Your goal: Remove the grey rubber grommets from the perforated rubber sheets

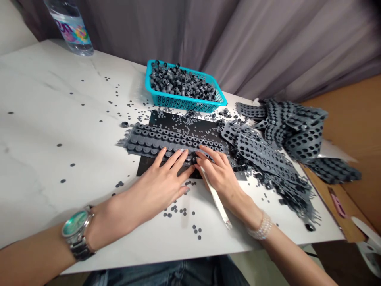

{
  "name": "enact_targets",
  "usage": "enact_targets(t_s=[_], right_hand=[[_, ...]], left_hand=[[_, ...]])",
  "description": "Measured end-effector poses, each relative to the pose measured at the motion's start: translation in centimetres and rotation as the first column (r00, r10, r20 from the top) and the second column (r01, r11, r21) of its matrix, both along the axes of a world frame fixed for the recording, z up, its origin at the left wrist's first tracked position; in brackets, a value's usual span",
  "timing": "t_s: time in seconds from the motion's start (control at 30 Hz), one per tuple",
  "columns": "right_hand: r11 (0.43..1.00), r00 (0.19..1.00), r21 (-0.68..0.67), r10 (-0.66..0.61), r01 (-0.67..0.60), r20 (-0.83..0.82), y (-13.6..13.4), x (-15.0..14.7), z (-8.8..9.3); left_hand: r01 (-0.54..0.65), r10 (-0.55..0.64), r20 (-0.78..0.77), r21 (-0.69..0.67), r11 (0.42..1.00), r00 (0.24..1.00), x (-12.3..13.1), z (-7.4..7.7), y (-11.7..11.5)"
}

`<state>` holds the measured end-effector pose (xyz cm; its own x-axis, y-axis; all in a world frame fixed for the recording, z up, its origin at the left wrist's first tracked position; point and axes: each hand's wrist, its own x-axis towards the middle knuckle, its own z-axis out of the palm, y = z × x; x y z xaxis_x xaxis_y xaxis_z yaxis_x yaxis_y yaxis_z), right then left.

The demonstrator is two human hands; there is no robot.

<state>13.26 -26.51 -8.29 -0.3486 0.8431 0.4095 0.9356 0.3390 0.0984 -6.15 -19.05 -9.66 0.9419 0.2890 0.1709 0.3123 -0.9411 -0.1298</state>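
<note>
Head, left hand [160,180] flat, right hand [219,171] arched

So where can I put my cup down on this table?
The big bare patch is the left part of the table, between the water bottle and the left hand; only a few loose discs lie there. The right side is crowded with punched sheets, and the basket fills the back.

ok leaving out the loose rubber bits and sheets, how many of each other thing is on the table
turquoise basket: 1
water bottle: 1
black mat: 1
white stick, in the right hand: 1
total: 4
</note>
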Motion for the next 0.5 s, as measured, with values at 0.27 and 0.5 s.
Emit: enact_targets(t_s=[0.27, 0.5], right_hand=[[0.970, 0.965, 0.075, -0.221, 0.233, -0.139, 0.62, 0.58, -0.17], [0.997, 0.977, 0.047, -0.051, 0.062, -0.208, -0.21, 0.36, -0.31]], left_hand=[[-0.008, 0.008, 0.001, -0.032, 0.999, 1.000, 0.04, 0.17, -0.05], [-0.011, 0.011, 0.010, -0.027, 1.000, 1.000, 0.10, -0.22, -0.18]])
